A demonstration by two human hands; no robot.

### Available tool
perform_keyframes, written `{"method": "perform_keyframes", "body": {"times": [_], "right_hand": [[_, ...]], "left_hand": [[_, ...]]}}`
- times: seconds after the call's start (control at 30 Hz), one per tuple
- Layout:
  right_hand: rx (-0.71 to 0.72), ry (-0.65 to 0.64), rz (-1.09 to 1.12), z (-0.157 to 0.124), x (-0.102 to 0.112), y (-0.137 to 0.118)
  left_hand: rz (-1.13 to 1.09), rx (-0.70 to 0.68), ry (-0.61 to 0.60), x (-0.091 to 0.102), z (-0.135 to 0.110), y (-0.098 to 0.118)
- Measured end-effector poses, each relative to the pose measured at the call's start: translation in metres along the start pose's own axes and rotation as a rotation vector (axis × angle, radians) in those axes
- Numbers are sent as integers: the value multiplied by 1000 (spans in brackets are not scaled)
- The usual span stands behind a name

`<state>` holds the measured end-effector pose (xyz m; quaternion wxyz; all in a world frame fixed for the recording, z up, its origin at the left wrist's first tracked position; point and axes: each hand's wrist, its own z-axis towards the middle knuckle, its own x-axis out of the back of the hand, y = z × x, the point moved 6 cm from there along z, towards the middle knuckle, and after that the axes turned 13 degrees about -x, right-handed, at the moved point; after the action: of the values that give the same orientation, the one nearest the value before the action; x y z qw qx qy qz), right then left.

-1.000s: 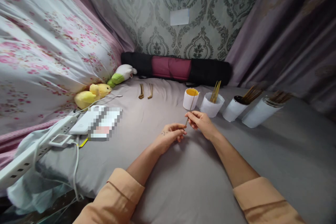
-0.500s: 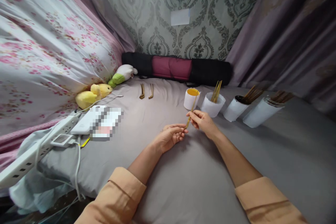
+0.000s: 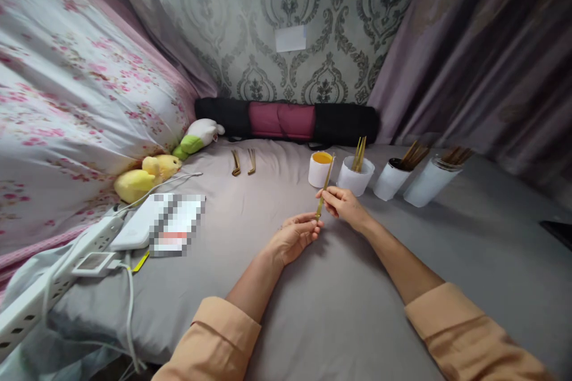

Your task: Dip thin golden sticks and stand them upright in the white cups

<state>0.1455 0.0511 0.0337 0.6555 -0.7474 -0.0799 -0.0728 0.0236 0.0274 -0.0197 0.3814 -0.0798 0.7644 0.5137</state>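
Between my two hands a thin yellowish-brown stick stands tilted, its tip rising in front of the white cups. My right hand pinches it around the middle. The stick's lower end is held by my left hand, closed at the fingertips. Beyond the hands is a white cup with a yellow inside. To its right, a wider white cup holds several similar sticks. Farther back on the left lie two small bundles of bent sticks, a left one and a right one.
Two white-wrapped jars, a shorter one and a larger one, lean at the right with brown sticks inside. Plush toys, a power strip, a charger and cables are on the left. A long black-and-red bag lies against the wall.
The view has turned slightly to the right, so the surroundings sit farther left. Both hands keep hold of the stick, which stays tilted in nearly the same place.
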Motion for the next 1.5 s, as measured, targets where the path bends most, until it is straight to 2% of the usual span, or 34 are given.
{"method": "perform_keyframes", "body": {"times": [0.53,1.13,1.5], "right_hand": [[-47,97,-13,-1,5,-2],[3,315,46,9,43,-26],[17,398,97,12,65,-39]], "left_hand": [[25,-15,-25,0,1,-3],[49,7,-12,-2,-1,-2],[73,11,-30,-2,-1,-3]]}}
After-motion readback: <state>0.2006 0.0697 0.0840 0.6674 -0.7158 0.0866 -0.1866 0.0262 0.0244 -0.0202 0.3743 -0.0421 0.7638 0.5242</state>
